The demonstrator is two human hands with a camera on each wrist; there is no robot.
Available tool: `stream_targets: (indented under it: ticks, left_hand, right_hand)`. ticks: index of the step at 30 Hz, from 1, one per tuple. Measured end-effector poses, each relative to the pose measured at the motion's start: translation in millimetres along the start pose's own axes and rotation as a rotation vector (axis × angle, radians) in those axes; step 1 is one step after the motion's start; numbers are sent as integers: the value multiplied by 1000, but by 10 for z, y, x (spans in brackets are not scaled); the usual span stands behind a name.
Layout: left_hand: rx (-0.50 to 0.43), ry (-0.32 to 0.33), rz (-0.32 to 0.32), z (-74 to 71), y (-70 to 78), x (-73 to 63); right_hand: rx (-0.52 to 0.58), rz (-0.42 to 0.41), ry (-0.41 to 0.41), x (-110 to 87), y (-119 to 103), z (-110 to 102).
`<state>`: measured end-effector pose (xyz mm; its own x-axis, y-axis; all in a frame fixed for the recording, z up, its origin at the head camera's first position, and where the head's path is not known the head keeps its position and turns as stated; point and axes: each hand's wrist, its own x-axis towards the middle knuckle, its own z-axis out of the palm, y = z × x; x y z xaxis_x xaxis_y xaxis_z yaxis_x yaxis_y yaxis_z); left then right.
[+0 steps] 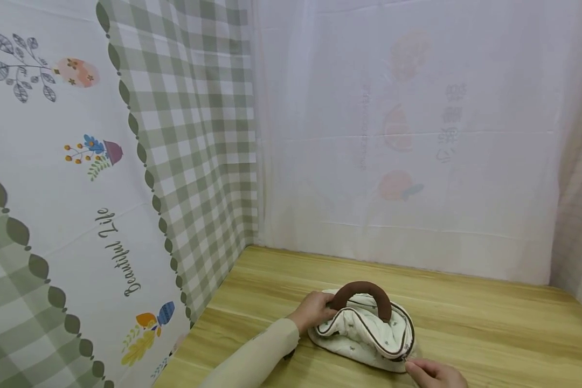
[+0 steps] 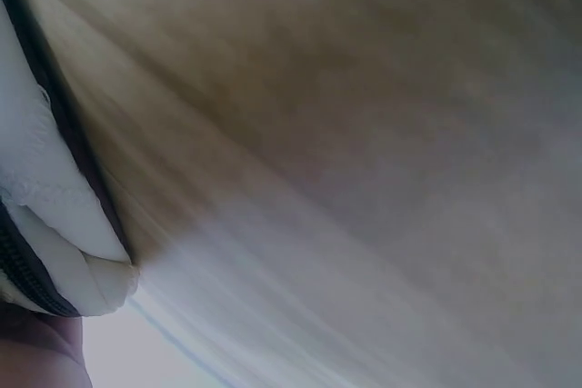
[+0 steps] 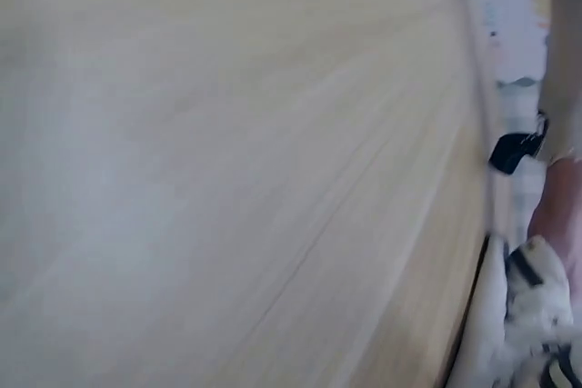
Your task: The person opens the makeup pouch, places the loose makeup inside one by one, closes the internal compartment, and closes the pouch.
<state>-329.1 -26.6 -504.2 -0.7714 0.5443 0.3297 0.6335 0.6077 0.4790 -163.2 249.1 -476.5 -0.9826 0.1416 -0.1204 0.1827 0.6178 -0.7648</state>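
Observation:
A cream pouch point(image 1: 349, 345) with a small print, dark brown piping and a brown arched handle point(image 1: 364, 288) lies on the wooden table. Its top is unzipped and gapes in a wavy fold. My left hand point(image 1: 312, 310) grips the pouch's left rim beside the handle's base, fingertips partly hidden by fabric. At the front right corner, my right hand point(image 1: 434, 373) pinches the zipper pull point(image 1: 405, 358) between thumb and finger. The left wrist view catches the pouch's padded edge point(image 2: 73, 215) and dark zipper teeth point(image 2: 27, 265).
The wood-grain table point(image 1: 490, 334) extends around the pouch. A green checked, printed cloth point(image 1: 189, 134) hangs along the left side, and a whitish cloth point(image 1: 320, 161) hangs behind the table. A small black object point(image 3: 514, 152) sits at the left wrist.

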Motion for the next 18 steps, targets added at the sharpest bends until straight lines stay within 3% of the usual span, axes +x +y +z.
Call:
stream_targets:
  ticks: [5, 7, 13, 18]
  left_hand:
    - [1, 19, 7, -21, 46, -6]
    - [4, 22, 5, -32, 64, -13]
    - [2, 33, -15, -51, 92, -35]
    - [25, 66, -12, -43, 110, -48]
  right_hand:
    - [141, 64, 127, -56, -167, 81]
    - [169, 51, 152, -84, -222, 139]
    - [151, -7, 152, -131, -368, 376]
    - [127, -31, 229, -44, -521, 505]
